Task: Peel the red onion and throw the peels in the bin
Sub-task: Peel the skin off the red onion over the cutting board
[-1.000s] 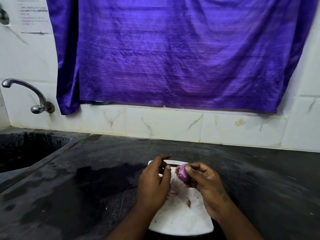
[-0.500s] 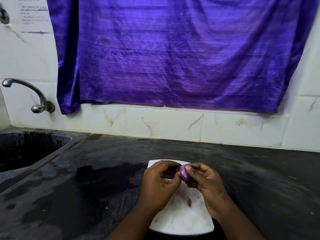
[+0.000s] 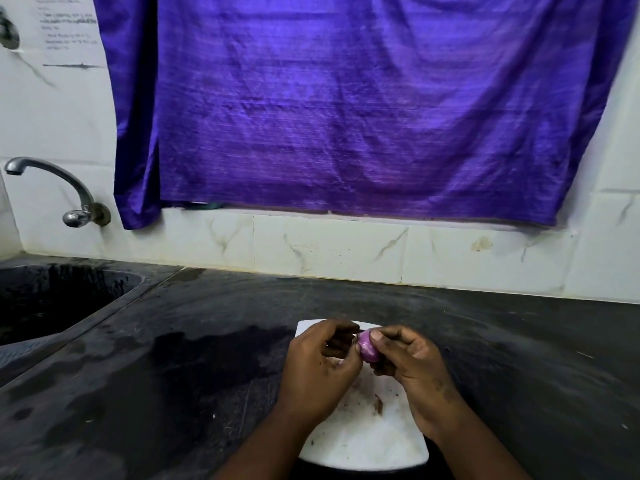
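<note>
A small red onion (image 3: 367,348), purple and mostly bare of skin, is held above the white cutting board (image 3: 363,441). My right hand (image 3: 412,368) grips it with the thumb on top. My left hand (image 3: 317,368) is curled against the onion's left end, its fingertips pinching at the skin there. A brown scrap of peel (image 3: 378,404) lies on the board below the hands, with smaller flecks around it. No bin is in view.
The board lies on a dark, wet countertop (image 3: 194,368). A black sink (image 3: 52,299) with a metal tap (image 3: 65,188) is at the left. A purple curtain (image 3: 346,109) hangs on the white tiled wall behind.
My left hand, which was apart from the onion with fingers raised, has come right and closed in on the onion's left end. The right hand has kept its hold.
</note>
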A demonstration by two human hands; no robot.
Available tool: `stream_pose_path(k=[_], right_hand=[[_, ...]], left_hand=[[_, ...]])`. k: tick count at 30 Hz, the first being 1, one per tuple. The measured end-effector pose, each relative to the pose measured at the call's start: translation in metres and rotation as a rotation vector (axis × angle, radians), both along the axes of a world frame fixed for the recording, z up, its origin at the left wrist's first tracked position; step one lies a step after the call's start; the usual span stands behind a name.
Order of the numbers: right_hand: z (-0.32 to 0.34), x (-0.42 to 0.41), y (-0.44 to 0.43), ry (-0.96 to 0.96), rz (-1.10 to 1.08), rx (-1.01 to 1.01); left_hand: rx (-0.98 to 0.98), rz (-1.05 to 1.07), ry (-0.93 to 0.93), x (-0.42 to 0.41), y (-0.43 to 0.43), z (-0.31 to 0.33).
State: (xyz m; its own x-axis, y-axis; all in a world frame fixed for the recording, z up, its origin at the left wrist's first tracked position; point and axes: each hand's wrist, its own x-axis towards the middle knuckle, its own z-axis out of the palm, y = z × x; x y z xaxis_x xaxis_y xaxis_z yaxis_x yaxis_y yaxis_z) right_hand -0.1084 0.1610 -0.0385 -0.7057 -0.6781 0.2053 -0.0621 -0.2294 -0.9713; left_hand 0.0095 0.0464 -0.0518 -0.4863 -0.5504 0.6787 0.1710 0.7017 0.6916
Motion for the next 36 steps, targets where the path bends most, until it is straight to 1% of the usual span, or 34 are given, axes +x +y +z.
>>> stream_pose_path(k=[4, 10, 14, 17, 19, 23, 30, 32, 33, 36], right_hand=[[-0.0007, 0.0009, 0.0000, -0.020, 0.028, -0.016], [0.0001, 0.0011, -0.0003, -0.022, 0.015, -0.043], [0.0009, 0.0023, -0.0005, -0.028, 0.022, -0.056], [0.0008, 0.0028, -0.0006, -0.041, 0.038, -0.059], [0.0006, 0.0029, -0.0006, -0.043, 0.043, -0.055], [0.0012, 0.0024, 0.0008, 0.001, 0.046, -0.028], [0.0006, 0.0038, 0.0016, 0.050, 0.089, -0.013], [0.0009, 0.0033, 0.0016, 0.022, 0.104, -0.038], [0.0009, 0.0033, 0.0018, -0.010, 0.120, -0.059], [0.0010, 0.0039, 0.0012, -0.116, 0.179, -0.110]], left_hand=[[-0.041, 0.047, 0.001, -0.0012, -0.0044, -0.0020], [0.113, -0.058, 0.014, 0.0018, 0.0017, 0.0007], [0.143, -0.081, -0.032, 0.0012, 0.0017, -0.0009], [0.131, -0.077, -0.055, 0.0006, -0.0010, -0.0024], [0.129, -0.075, -0.045, 0.0003, -0.0018, -0.0030], [0.209, -0.137, -0.023, 0.0003, 0.0002, -0.0022], [0.086, -0.199, -0.054, -0.0006, -0.0021, -0.0028], [0.050, -0.196, -0.049, -0.0001, -0.0008, -0.0021], [0.070, -0.200, -0.033, -0.0002, 0.0000, -0.0020], [0.207, -0.227, 0.040, -0.0014, -0.0015, -0.0025]])
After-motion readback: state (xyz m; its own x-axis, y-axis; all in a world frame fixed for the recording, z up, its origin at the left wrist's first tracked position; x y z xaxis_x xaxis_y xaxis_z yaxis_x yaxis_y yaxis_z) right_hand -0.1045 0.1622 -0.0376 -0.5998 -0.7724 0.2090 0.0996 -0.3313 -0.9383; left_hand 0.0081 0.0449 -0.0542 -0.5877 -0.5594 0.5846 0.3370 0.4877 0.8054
